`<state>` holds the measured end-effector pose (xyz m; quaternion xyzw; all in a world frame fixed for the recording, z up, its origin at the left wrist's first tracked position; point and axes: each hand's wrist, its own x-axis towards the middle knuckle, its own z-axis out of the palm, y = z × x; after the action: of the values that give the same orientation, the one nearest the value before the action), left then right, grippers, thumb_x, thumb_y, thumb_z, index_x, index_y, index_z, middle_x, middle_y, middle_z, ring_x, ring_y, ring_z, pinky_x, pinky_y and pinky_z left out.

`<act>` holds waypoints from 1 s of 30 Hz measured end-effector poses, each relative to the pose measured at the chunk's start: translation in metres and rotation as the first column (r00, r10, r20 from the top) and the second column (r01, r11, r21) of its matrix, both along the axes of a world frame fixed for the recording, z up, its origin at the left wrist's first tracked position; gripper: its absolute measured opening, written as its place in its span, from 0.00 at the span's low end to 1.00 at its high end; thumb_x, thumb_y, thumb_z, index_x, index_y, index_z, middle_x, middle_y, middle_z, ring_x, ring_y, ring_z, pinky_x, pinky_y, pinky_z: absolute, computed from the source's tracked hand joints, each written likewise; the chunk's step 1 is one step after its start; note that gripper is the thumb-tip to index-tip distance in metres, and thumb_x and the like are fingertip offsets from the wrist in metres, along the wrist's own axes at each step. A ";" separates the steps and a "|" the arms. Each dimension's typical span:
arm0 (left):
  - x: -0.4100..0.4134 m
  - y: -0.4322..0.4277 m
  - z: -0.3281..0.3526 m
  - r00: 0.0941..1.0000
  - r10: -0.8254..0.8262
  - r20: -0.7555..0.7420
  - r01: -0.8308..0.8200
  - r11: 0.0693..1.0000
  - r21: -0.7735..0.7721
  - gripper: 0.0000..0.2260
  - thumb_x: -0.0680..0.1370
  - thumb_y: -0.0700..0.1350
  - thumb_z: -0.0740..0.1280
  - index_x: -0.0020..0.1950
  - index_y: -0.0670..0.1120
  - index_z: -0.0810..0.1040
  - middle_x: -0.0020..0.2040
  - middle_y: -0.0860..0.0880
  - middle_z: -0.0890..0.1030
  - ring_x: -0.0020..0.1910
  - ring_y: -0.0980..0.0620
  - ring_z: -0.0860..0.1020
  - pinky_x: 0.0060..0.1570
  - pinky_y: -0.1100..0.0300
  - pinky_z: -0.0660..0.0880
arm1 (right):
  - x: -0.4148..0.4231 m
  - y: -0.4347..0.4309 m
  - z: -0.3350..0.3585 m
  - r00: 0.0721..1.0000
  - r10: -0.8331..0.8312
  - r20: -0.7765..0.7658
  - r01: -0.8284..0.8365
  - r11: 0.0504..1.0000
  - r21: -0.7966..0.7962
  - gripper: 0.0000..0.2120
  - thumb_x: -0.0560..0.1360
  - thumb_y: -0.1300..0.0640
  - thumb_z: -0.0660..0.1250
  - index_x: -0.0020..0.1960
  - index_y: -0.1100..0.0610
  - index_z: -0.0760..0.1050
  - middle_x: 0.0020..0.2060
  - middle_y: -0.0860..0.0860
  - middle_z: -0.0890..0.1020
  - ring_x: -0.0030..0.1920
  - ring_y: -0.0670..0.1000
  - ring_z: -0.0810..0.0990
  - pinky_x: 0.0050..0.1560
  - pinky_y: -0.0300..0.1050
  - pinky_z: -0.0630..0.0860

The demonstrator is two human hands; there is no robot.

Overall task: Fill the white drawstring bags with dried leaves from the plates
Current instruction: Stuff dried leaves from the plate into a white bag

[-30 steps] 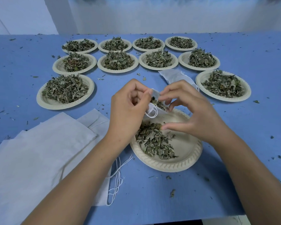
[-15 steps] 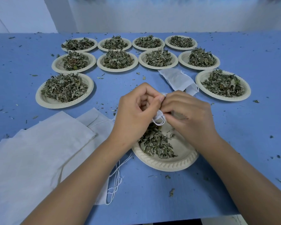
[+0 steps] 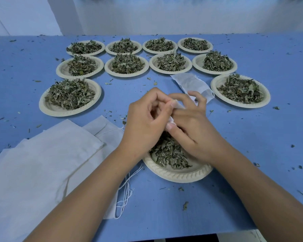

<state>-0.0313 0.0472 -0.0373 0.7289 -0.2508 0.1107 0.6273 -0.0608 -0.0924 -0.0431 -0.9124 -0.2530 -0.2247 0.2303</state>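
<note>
A small white drawstring bag is held over the near paper plate, mostly hidden between my hands. My left hand pinches its rim with thumb and fingers. My right hand grips the other side, its fingers curled over the bag's mouth. Dried leaves lie in a low heap on that plate, partly covered by my hands. A filled white bag lies on the blue table beyond my right hand.
Several paper plates heaped with dried leaves stand in rows at the back, one at far left and one at far right. A stack of empty white bags with loose strings lies at near left. Leaf crumbs dot the table.
Both hands have come together and closed over the bag's mouth, which was open a second ago. The bag and hands have dropped lower over the near plate.
</note>
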 end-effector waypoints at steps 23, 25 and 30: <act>0.005 0.006 0.007 0.986 0.157 -0.059 -0.164 0.977 -0.138 0.09 0.80 0.42 0.66 0.41 0.51 0.75 0.26 0.55 0.75 0.27 0.56 0.73 0.30 0.63 0.71 | -0.008 -0.012 0.004 0.714 0.140 -0.686 -0.003 0.980 0.197 0.22 0.79 0.52 0.63 0.27 0.52 0.78 0.25 0.49 0.81 0.27 0.47 0.75 0.37 0.43 0.72; 0.006 0.006 0.007 0.986 0.157 -0.061 -0.164 0.976 -0.143 0.09 0.80 0.42 0.66 0.41 0.51 0.75 0.27 0.55 0.75 0.27 0.55 0.73 0.31 0.59 0.72 | -0.004 -0.014 0.006 0.801 0.091 -0.591 0.050 0.975 0.217 0.16 0.77 0.53 0.67 0.30 0.52 0.79 0.28 0.46 0.81 0.29 0.47 0.74 0.37 0.42 0.69; 0.005 0.006 0.008 0.985 0.155 -0.071 -0.165 0.974 -0.155 0.10 0.80 0.41 0.66 0.40 0.52 0.75 0.27 0.55 0.75 0.28 0.55 0.72 0.31 0.61 0.71 | -0.005 -0.020 0.015 0.792 0.193 -0.580 -0.109 0.978 0.175 0.15 0.65 0.53 0.80 0.49 0.48 0.81 0.49 0.50 0.79 0.47 0.51 0.76 0.51 0.47 0.74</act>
<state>-0.0258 0.0532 -0.0290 0.6968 -0.1631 0.1594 0.6800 -0.0659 -0.1123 -0.0278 -0.8962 -0.2249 0.0747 0.3751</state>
